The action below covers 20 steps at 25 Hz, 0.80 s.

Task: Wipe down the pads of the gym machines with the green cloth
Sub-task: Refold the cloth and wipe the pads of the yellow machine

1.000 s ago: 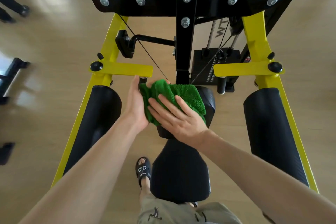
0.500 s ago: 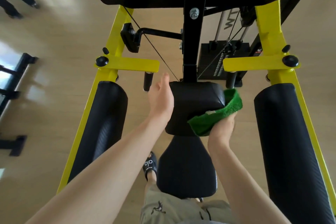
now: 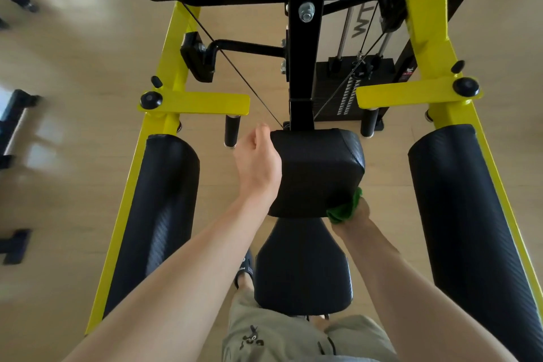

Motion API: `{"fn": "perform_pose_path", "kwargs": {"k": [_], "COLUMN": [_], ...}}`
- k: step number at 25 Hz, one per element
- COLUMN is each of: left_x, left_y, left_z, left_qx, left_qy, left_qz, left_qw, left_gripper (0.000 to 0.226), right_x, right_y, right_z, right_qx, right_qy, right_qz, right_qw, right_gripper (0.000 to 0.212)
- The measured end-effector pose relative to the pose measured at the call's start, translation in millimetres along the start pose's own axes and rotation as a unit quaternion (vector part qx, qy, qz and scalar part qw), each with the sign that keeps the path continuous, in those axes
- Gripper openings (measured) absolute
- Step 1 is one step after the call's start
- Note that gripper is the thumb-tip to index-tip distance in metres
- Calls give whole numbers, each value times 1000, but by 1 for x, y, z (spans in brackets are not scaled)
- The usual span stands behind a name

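At nine o'clock of the square black vinyl chest pad (image 3: 317, 170), the left hand (image 3: 258, 164) braces it, fingers loosely curled, holding nothing. At its five o'clock corner, the right hand (image 3: 357, 214) grips the bunched green terry cloth (image 3: 343, 209), apparently wiping the pad's underside; next probably the black seat pad (image 3: 302, 267) at six.

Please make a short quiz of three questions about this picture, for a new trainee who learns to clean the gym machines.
1. True or false: the green cloth lies on top of the seat pad.
2. Which hand holds the cloth?
3. Where is the left hand? A) on the left roller pad B) at the left side of the chest pad C) on the yellow frame

Key: 1 false, it is at the chest pad's lower right corner; 2 the right hand; 3 B.
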State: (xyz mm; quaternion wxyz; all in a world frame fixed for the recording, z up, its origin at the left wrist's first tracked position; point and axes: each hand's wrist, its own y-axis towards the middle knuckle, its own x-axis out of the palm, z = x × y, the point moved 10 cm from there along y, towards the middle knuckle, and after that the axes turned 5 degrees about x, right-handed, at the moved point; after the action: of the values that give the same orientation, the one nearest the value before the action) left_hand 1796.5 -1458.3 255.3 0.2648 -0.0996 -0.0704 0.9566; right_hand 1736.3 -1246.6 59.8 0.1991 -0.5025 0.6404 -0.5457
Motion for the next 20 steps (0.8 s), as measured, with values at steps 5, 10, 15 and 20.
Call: {"fn": "perform_pose_path", "kwargs": {"k": [5, 10, 15, 20], "left_x": [1, -2, 0, 0], "left_y": [-2, 1, 6, 4], "left_z": [-1, 3, 2, 4], "left_qx": [-11, 20, 34, 21], "left_qy": [12, 32, 44, 34], "left_qz": [-4, 10, -3, -32], "left_qw": [1000, 999, 998, 999], "left_gripper": [32, 37, 39, 38], "right_x": [-29, -41, -4, 53], "right_y": [34, 26, -51, -125], "right_z": [28, 65, 99, 126], "right_qx": [98, 164, 167, 332], "right_qy": [-135, -214, -112, 88], "right_qz": [26, 113, 120, 114], "right_qw": [986, 956, 972, 932], "right_gripper": [23, 49, 41, 18]}}
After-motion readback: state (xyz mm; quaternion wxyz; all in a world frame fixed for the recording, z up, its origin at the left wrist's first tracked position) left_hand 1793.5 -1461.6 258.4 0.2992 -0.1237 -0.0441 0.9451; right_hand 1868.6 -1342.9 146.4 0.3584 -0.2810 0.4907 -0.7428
